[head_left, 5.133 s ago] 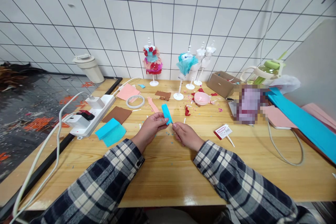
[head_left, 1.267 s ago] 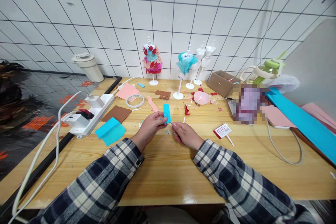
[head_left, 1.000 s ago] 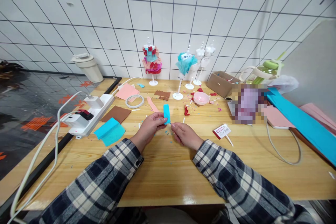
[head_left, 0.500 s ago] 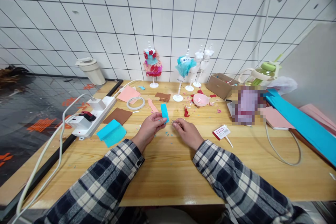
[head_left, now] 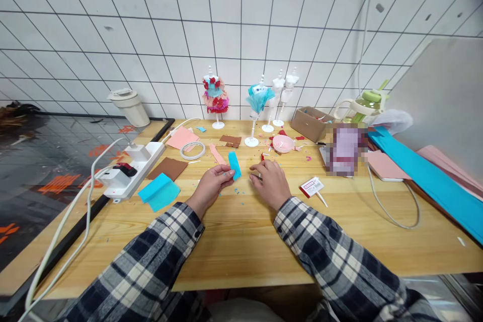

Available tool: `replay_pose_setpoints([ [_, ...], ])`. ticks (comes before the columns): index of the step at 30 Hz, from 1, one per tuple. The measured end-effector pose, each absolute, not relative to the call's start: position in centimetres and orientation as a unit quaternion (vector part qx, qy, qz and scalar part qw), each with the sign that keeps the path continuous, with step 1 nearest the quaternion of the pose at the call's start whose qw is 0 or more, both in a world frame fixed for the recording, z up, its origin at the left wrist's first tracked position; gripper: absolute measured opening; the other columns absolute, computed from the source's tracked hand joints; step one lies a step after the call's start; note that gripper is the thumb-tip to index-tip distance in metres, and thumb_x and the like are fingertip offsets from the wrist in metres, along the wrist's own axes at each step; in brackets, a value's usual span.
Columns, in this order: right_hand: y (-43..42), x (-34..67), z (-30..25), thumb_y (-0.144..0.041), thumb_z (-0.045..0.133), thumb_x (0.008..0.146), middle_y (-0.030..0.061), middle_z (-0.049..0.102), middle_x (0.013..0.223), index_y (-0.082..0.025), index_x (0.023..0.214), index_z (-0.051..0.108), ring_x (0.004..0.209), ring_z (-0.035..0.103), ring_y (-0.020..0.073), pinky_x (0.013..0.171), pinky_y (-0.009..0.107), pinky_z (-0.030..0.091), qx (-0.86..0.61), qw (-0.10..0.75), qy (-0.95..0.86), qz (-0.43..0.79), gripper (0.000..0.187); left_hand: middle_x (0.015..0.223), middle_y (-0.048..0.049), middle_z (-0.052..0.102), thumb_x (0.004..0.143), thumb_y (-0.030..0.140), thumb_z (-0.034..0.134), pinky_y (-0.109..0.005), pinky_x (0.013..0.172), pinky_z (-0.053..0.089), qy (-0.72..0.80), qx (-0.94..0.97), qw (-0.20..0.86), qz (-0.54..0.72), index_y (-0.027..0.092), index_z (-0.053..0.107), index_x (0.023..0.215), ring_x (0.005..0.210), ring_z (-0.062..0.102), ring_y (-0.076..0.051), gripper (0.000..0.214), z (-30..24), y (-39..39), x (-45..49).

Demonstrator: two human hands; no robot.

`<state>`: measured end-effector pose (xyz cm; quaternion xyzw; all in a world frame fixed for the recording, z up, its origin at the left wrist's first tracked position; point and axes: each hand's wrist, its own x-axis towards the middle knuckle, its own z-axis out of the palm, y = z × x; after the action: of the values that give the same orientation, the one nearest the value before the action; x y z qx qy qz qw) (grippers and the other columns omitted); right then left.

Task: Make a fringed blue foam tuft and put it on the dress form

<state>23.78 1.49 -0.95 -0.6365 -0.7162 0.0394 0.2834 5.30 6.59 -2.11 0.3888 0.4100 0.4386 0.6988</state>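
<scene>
My left hand [head_left: 214, 182] is closed, pinching a small blue strip of crepe paper [head_left: 234, 165] upright between thumb and fingers. To its right, my right hand [head_left: 270, 181] hovers over the table with curled fingers. A slim dark tip [head_left: 257, 177] shows beneath those fingers; the rest of that object is hidden in the hand. Small blue scraps [head_left: 237, 190] lie on the wood between the hands. Beyond them stands a mini dress form wrapped in blue crepe paper [head_left: 259, 98]. A folded blue sheet [head_left: 159, 192] lies left of my left hand.
A power strip [head_left: 141, 173] with plugs and cables is at the left. Behind my hands are a tape roll [head_left: 181, 151], a pink bowl [head_left: 283, 144], a decorated dress form [head_left: 216, 95] and a cardboard box [head_left: 309, 123]. A labelled packet [head_left: 312, 187] and paper rolls lie right.
My right hand has turned over more and lifted its fingers, so the pointed tip held in it is now mostly covered. The left hand still holds the blue strip. The view has shifted slightly.
</scene>
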Motion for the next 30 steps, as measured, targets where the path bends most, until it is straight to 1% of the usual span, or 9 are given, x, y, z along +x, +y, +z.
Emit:
replay_pose_setpoints([
  [3, 1.6, 23.2, -1.4, -0.036, 0.058, 0.085, 0.0039, 0.064, 0.081, -0.019, 0.089, 0.065, 0.078, 0.056, 0.0168, 0.072, 0.028, 0.041, -0.592, 0.35, -0.713, 0.136, 0.019, 0.071, 0.001, 0.065, 0.057, 0.028, 0.083, -0.023, 0.068, 0.046, 0.413, 0.462, 0.664, 0.418, 0.014, 0.061, 0.076, 0.066, 0.059, -0.009, 0.032, -2.3, 6.3, 5.5],
  [5, 1.6, 22.9, -1.8, -0.041, 0.06, 0.083, 0.002, 0.064, 0.078, -0.019, 0.089, 0.064, 0.071, 0.055, 0.0145, 0.067, 0.026, 0.041, -0.574, 0.378, -0.704, 0.18, 0.023, 0.071, 0.001, 0.065, 0.058, 0.031, 0.082, -0.023, 0.068, 0.045, 0.408, 0.519, 0.632, 0.406, 0.014, 0.061, 0.074, 0.066, 0.058, -0.01, 0.031, -2.4, 6.0, 5.7],
  [9, 1.5, 22.7, -2.4, -0.039, 0.065, 0.079, 0.0012, 0.064, 0.074, -0.018, 0.085, 0.064, 0.064, 0.053, 0.0126, 0.06, 0.024, 0.04, -0.569, 0.398, -0.686, 0.218, 0.022, 0.071, 0.0001, 0.063, 0.059, 0.035, 0.081, -0.024, 0.068, 0.045, 0.399, 0.596, 0.586, 0.377, 0.014, 0.061, 0.073, 0.067, 0.057, -0.011, 0.032, -2.6, 5.6, 5.9],
  [13, 1.6, 22.8, -2.8, -0.036, 0.064, 0.079, -0.0004, 0.061, 0.068, -0.018, 0.079, 0.065, 0.058, 0.05, 0.0113, 0.055, 0.023, 0.038, -0.568, 0.406, -0.67, 0.252, 0.018, 0.073, -0.0017, 0.065, 0.063, 0.037, 0.078, -0.025, 0.068, 0.045, 0.392, 0.624, 0.573, 0.358, 0.013, 0.063, 0.077, 0.068, 0.058, -0.013, 0.032, -2.8, 5.6, 5.9],
  [18, 1.8, 23.1, -3.0, -0.035, 0.057, 0.083, -0.0002, 0.06, 0.066, -0.018, 0.078, 0.065, 0.059, 0.05, 0.0125, 0.056, 0.024, 0.037, -0.572, 0.398, -0.676, 0.239, 0.02, 0.074, -0.0024, 0.066, 0.065, 0.037, 0.076, -0.027, 0.07, 0.047, 0.391, 0.624, 0.575, 0.356, 0.014, 0.064, 0.079, 0.07, 0.06, -0.014, 0.029, -2.3, 5.5, 5.7],
  [21, 1.9, 23.3, -2.9, -0.034, 0.054, 0.086, 0.0018, 0.063, 0.072, -0.018, 0.08, 0.065, 0.066, 0.054, 0.0145, 0.061, 0.025, 0.038, -0.569, 0.377, -0.701, 0.206, 0.021, 0.077, -0.0034, 0.067, 0.067, 0.037, 0.074, -0.028, 0.072, 0.048, 0.397, 0.62, 0.571, 0.363, 0.014, 0.065, 0.083, 0.072, 0.061, -0.015, 0.029, -2.1, 5.5, 5.7],
  [24, 1.8, 23.4, -2.8, -0.032, 0.051, 0.089, 0.0038, 0.066, 0.077, -0.019, 0.082, 0.066, 0.073, 0.057, 0.0166, 0.066, 0.026, 0.039, -0.56, 0.36, -0.723, 0.187, 0.021, 0.076, -0.0033, 0.066, 0.066, 0.036, 0.074, -0.028, 0.072, 0.048, 0.404, 0.616, 0.569, 0.364, 0.014, 0.065, 0.08, 0.072, 0.061, -0.015, 0.027, -2.0, 5.5, 5.7],
  [27, 1.8, 23.5, -2.9, -0.029, 0.047, 0.09, 0.0043, 0.067, 0.08, -0.02, 0.082, 0.066, 0.076, 0.059, 0.0168, 0.069, 0.027, 0.04, -0.554, 0.357, -0.727, 0.193, 0.022, 0.074, -0.0017, 0.065, 0.066, 0.036, 0.074, -0.027, 0.07, 0.047, 0.411, 0.609, 0.572, 0.366, 0.015, 0.065, 0.079, 0.071, 0.06, -0.014, 0.026, -1.9, 5.4, 5.7],
  [30, 1.9, 23.5, -3.0, -0.028, 0.046, 0.09, 0.0036, 0.068, 0.078, -0.02, 0.078, 0.065, 0.075, 0.059, 0.0164, 0.068, 0.026, 0.041, -0.563, 0.361, -0.713, 0.21, 0.023, 0.074, -0.0011, 0.066, 0.066, 0.038, 0.073, -0.027, 0.07, 0.047, 0.411, 0.598, 0.582, 0.366, 0.015, 0.064, 0.079, 0.07, 0.06, -0.014, 0.027, -1.8, 5.3, 5.7],
])
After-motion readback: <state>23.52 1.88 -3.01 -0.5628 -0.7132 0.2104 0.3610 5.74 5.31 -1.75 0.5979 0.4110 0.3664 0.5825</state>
